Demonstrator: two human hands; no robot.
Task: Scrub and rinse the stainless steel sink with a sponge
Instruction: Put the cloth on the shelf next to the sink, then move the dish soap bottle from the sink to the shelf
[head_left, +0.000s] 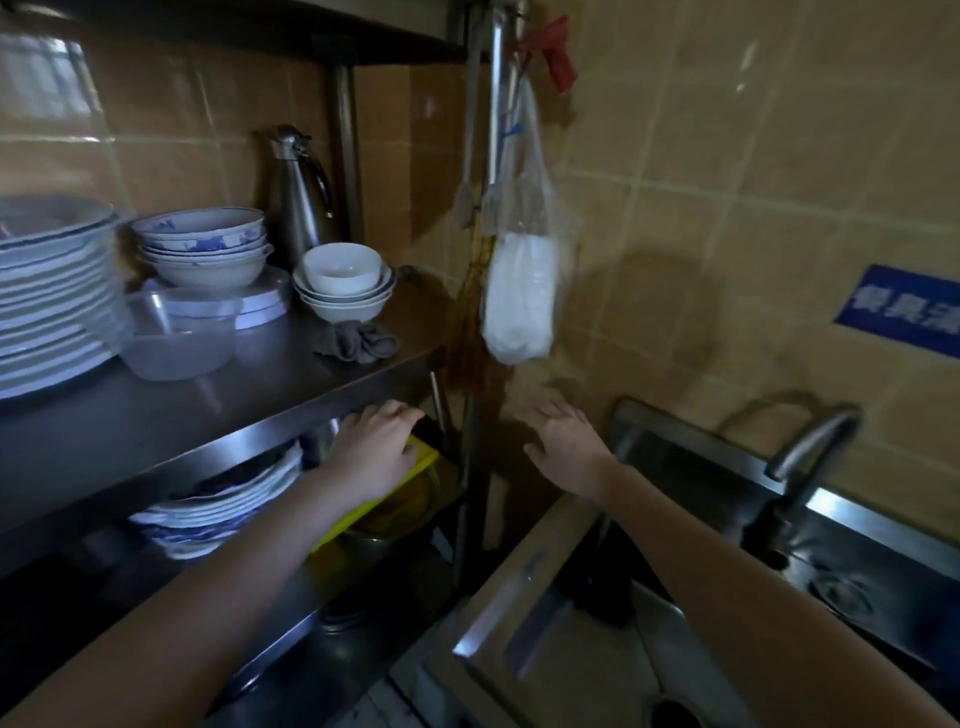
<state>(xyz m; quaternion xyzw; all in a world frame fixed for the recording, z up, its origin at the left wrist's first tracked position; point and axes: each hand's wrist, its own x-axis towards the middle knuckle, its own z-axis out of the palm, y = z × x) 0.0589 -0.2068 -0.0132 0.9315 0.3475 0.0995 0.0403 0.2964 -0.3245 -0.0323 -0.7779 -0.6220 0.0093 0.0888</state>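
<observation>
left hand (382, 447): reaching under the middle shelf (218, 395) of the steel rack, palm down, fingers (400, 413) loosely spread over a yellow item (423, 460); contact likely, a real grip cannot be told.
yellow item: flat, bright yellow edge, just below and in front of the left fingers, sitting over a yellowish basin (400, 512) on the lower shelf level; sponge or board, cannot tell.
right hand (563, 441): in the air between rack and sink, palm down, fingers (558, 413) wide and flat, holding nothing.
sink (519, 613): stainless, below and to the right of the right fingers, dark inside; drain (841, 595) far right of them.
faucet (810, 452): curved spout, right of the right fingers, no water seen.
rack post (470, 467): upright between the two sets of fingers.
plastic bag (522, 291): hangs on the post, white contents, above the right fingers.
middle shelf, above the left fingers: plate stack (52, 306), blue-patterned bowls (202, 249), white bowls (343, 283), clear tub (176, 335), grey rag (358, 340), steel flask (298, 189).
lower plates (223, 501): stacked left of the left fingers, under the shelf.
blue sign (906, 309): on the tiled wall, up and right of the right fingers.
</observation>
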